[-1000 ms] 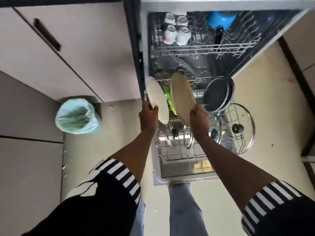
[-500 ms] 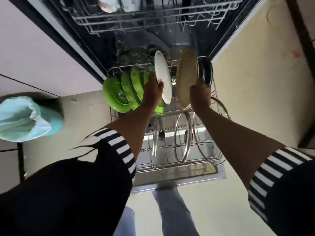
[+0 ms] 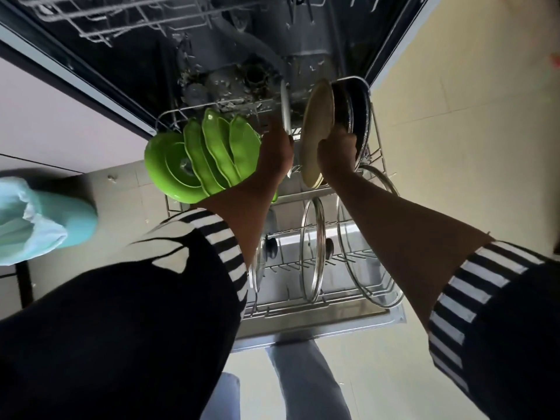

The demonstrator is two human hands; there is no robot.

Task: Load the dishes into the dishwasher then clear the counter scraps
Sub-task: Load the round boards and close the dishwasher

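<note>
The dishwasher's lower rack (image 3: 378, 137) is sitting pulled out over the open door (image 3: 339, 325). The left hand (image 3: 274, 153) is gripping a white plate (image 3: 285, 112), seen edge-on and upright, its fingers curled round the lower rim. The right hand (image 3: 338, 153) is holding a tan plate (image 3: 316, 128) on edge just beside it, fingers wrapped behind. Both plates seem to be standing in the rack's far row, though the hands are hiding their bases. Green plates (image 3: 212, 153) are leaning in a row to the left, dark pans (image 3: 356, 110) are standing behind the tan plate, and glass lids (image 3: 312, 250) are filling the near slots. A lined teal bin (image 3: 45, 219) is standing on the floor at the left.
</note>
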